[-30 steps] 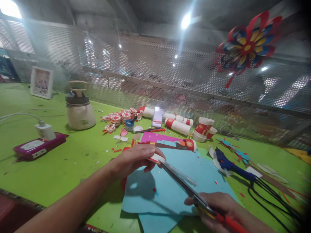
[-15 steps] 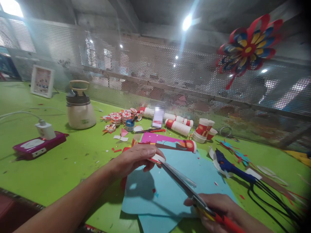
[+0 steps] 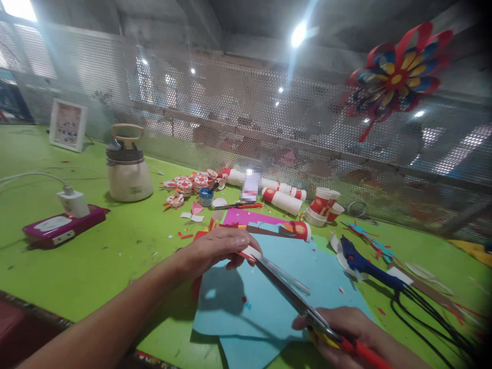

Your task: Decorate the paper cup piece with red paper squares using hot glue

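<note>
Between the thumb and fingers of my left hand is a small white paper piece with a red edge. My right hand grips a pair of scissors by red and yellow handles. The blades are parted slightly, and their tips meet the edge of the paper piece. Part of that piece is hidden behind my left fingers. Below both hands lie light blue paper sheets with small red scraps on top.
Red-and-white paper cups lie stacked behind the sheets, near a blue jar. A blue glue gun with black cords lies at right. To the left are a purple power strip and a beige flask.
The view has shifted very slightly. My hands, the paper piece and the scissors hold nearly the same positions, with the blade tips still at the paper's edge.
</note>
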Available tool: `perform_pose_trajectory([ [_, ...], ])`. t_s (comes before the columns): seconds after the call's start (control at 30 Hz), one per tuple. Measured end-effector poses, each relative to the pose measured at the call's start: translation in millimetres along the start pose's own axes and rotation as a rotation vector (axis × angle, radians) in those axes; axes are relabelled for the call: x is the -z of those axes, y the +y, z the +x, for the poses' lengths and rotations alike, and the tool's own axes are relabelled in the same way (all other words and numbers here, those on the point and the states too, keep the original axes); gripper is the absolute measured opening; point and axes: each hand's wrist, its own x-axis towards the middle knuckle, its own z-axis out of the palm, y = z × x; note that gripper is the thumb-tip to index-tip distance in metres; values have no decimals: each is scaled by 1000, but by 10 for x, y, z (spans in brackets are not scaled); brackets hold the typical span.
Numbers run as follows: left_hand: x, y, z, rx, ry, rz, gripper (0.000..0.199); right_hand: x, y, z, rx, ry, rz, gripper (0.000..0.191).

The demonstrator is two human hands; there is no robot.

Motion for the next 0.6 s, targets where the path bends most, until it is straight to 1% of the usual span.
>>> perform_pose_trajectory([
  [0.1, 11, 6, -5, -8, -8, 29, 35, 46, -93, 34, -19, -10, -53, 24],
  [0.2, 14, 29, -12, -15, 15, 98, 35, 73, -176, 31, -36, 23, -66, 24],
  [0.33, 12, 46, -17, 21, 110, 189, 38, 49, -226, 64, -37, 11, -52, 26],
  [0.43, 28, -3, 1, 38, 164, 202, 43, 38, -267, 119, -8, -19, -71, 24],
  [0.57, 71, -110, 42, 64, 294, 155, 46, 70, -390, 126, -2, 41, -104, 28],
  [0.6, 76, -122, 47, 66, 327, 148, 47, 79, -418, 115, 4, 40, -103, 28],
])
